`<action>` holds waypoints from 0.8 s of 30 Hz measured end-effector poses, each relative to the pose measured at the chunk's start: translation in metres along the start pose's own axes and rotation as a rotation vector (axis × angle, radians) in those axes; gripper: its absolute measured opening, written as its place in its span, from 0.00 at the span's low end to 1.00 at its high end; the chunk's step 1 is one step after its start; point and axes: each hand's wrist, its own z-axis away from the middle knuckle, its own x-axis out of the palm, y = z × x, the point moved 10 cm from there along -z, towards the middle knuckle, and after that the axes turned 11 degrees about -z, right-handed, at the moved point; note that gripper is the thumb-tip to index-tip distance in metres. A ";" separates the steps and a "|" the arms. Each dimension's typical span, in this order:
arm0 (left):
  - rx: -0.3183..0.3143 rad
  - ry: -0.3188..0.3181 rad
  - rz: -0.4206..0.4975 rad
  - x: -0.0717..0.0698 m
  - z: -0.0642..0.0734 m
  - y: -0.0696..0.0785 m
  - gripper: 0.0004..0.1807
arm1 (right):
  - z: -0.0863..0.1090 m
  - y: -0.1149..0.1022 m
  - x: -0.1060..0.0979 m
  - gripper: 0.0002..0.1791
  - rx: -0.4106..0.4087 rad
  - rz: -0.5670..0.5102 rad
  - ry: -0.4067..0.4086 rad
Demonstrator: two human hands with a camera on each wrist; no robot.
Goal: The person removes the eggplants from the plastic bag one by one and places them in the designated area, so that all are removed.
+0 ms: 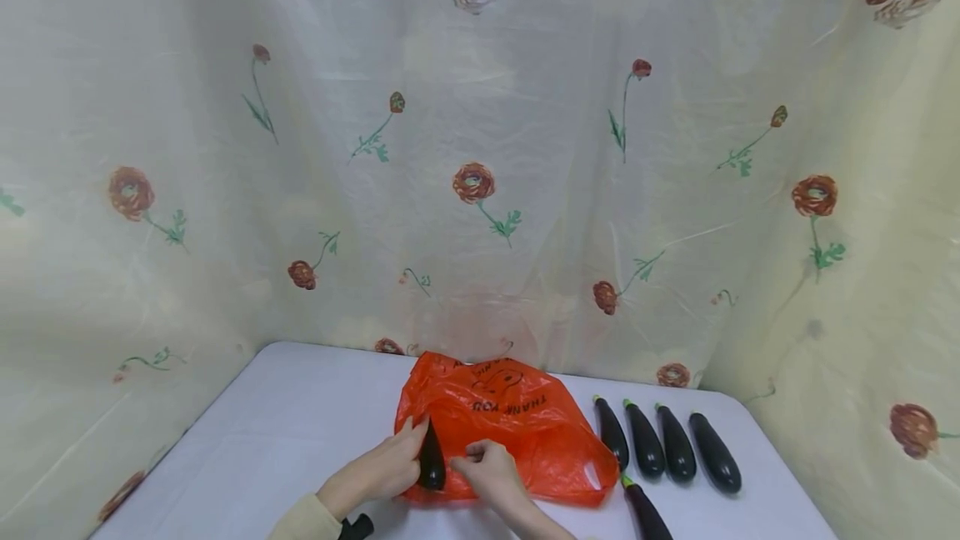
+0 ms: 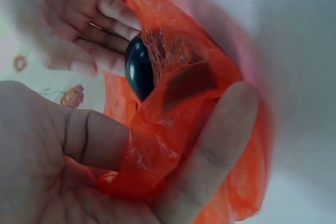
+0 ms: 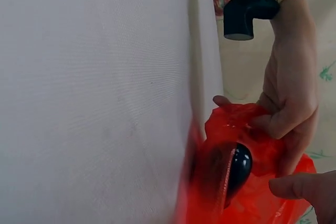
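My left hand (image 1: 386, 461) grips the opening edge of a red plastic bag (image 1: 525, 440), thumb and fingers bunching the film in the left wrist view. A glossy dark eggplant (image 1: 431, 458) lies at the bag's mouth between my hands, its rounded end showing and the rest inside the bag. My right hand (image 1: 491, 473) is beside it, the fingers extended; in the left wrist view those fingers (image 2: 113, 51) reach up to the eggplant's end. From the right wrist view, my right thumb (image 3: 294, 186) shows near the eggplant (image 3: 240, 169).
Several more eggplants (image 1: 678, 444) lie in a row right of the bag on the white table (image 1: 300, 407). Another eggplant (image 1: 647, 511) lies nearer, at the bag's right corner. A flowered curtain (image 1: 555, 190) hangs behind the table. A black wrist-worn camera mount (image 3: 247, 11) is on my left wrist.
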 end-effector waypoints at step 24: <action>-0.029 -0.017 -0.009 0.003 -0.002 -0.002 0.38 | -0.011 0.010 0.027 0.19 0.038 -0.026 -0.033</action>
